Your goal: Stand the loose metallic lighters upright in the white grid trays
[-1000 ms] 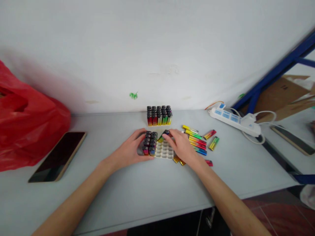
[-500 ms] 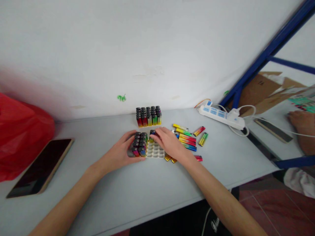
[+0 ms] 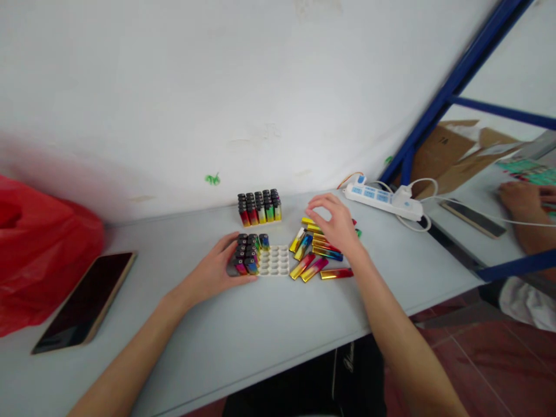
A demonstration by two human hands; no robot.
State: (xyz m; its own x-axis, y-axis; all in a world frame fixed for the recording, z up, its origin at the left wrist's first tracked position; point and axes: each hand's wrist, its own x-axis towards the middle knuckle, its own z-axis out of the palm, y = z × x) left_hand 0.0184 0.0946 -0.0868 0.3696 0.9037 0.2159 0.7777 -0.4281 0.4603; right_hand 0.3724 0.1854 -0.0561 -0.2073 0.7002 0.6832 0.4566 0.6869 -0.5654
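My left hand (image 3: 211, 271) is wrapped round the left end of a white tray (image 3: 275, 260) with rows of small sockets. Black-topped lighters (image 3: 247, 253) stand upright in its left rows, and one more lighter (image 3: 264, 241) stands at the back of the following row. The sockets on the tray's right side hold nothing. My right hand (image 3: 337, 225) hovers over a spread of loose, shiny coloured lighters (image 3: 313, 270), thumb and fingers apart, with nothing visible between them. Part of the pile is hidden beneath it.
Behind the tray, by the wall, stands a full block of lighters (image 3: 259, 208). A phone (image 3: 87, 301) and a red plastic bag (image 3: 43, 249) lie at left. At right are a power strip (image 3: 382, 200), a blue metal frame (image 3: 434, 107) and another person's hand (image 3: 519, 197).
My right hand has let go of a lighter at the tray's back row and moved right, over the loose lighters. My left hand stays at the tray. The view has shifted slightly.
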